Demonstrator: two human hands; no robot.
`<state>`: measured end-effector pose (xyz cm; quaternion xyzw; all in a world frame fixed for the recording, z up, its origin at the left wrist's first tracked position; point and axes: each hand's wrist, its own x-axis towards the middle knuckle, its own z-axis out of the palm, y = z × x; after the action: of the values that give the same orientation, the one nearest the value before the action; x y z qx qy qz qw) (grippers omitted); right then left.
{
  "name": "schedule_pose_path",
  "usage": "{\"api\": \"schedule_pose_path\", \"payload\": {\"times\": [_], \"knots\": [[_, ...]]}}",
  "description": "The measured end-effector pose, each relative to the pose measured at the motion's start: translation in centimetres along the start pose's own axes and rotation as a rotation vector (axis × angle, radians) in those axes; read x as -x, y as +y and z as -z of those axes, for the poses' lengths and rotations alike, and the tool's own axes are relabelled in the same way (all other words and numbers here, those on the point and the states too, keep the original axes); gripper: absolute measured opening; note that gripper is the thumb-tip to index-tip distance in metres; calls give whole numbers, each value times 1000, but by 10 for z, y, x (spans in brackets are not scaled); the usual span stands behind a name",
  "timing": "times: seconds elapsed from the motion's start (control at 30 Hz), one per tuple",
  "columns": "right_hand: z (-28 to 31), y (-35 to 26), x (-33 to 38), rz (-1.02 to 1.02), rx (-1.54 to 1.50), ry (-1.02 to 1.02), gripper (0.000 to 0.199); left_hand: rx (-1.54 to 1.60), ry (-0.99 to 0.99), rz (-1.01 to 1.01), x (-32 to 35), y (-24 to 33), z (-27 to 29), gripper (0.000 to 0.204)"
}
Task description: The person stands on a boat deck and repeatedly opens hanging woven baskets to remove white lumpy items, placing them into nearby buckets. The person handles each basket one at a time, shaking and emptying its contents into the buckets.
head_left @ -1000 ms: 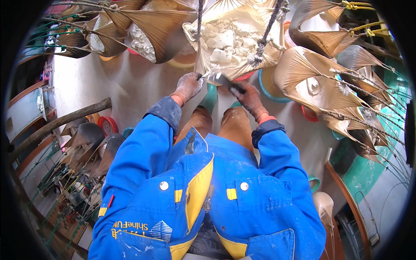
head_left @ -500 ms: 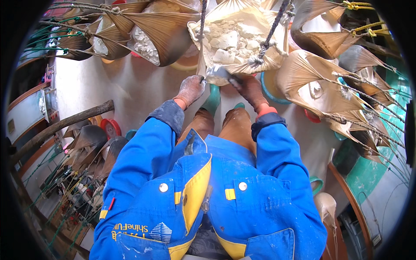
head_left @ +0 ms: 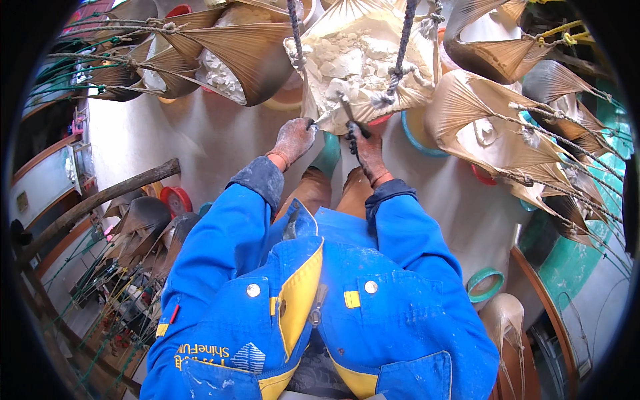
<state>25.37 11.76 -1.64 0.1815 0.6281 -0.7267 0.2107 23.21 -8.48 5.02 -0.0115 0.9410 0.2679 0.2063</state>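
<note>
At the centre top, just above your knees, hangs a tan cloth sling (head_left: 373,73) filled with white lumps (head_left: 347,60), suspended on dark ropes (head_left: 400,53). Your left hand (head_left: 292,140), gloved and dusted white, closes its grip on the sling's lower left edge, pinching the cloth. Your right hand (head_left: 365,150) wraps its grip around a slim dark tool (head_left: 347,110) whose tip touches the lumps at the sling's underside. Similar pleated slings (head_left: 220,53) hang to the left and right (head_left: 493,127). Coloured rings (head_left: 485,283) lie on the pale floor (head_left: 200,133), and a wooden pole (head_left: 93,203) slants at the left.
</note>
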Motion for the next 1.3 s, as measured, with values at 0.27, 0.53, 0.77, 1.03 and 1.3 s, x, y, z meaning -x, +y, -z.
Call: {"api": "schedule_pose_path", "payload": {"times": [0.27, 0.53, 0.77, 1.03, 1.3], "knots": [[11, 21, 9, 53, 490, -188, 26, -13, 3, 78, 7, 8, 0, 25], [37, 5, 27, 385, 839, -62, 29, -10, 38, 52, 12, 3, -7, 25], [28, -12, 7, 519, 1372, -149, 18, -57, 19, 30, 14, 1, -9, 26], [21, -46, 6, 431, 732, 15, 30, -58, -8, 73, 10, -2, -4, 26], [-27, 2, 7, -215, 13, -186, 27, -62, 28, 82, 3, -7, -8, 27]]}}
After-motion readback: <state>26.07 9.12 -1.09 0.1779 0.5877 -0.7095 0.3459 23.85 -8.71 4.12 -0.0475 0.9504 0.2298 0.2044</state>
